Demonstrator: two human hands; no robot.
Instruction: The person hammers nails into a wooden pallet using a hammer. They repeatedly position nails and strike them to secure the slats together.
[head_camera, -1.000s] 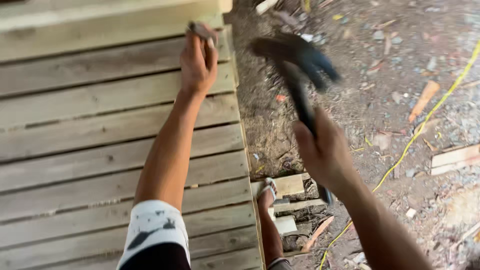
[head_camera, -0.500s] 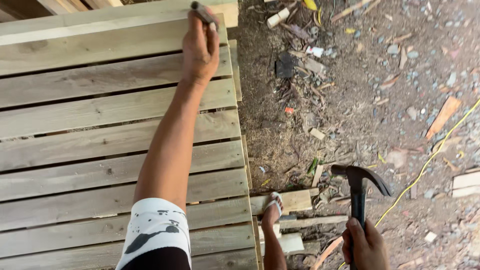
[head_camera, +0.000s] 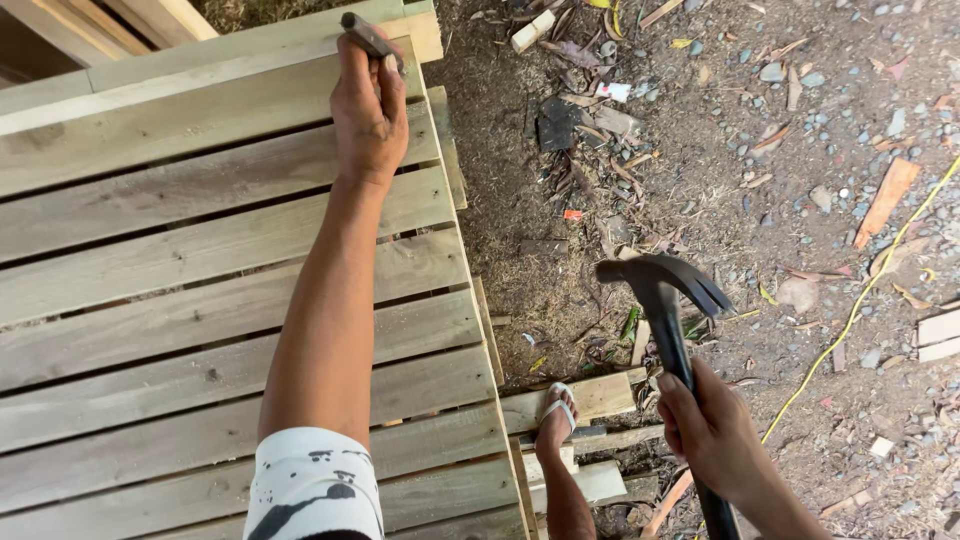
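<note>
While the left hand (head_camera: 370, 110) still pinches a dark metal punch (head_camera: 366, 36) on the slatted boards (head_camera: 180, 250), the right hand (head_camera: 712, 432) has lowered the gripped claw hammer (head_camera: 662, 290)

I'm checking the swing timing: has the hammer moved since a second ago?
Yes. The hammer, gripped by the right hand, has come down and back from beside the left hand at the planks' far end to low over the ground near the sandalled foot.
</note>
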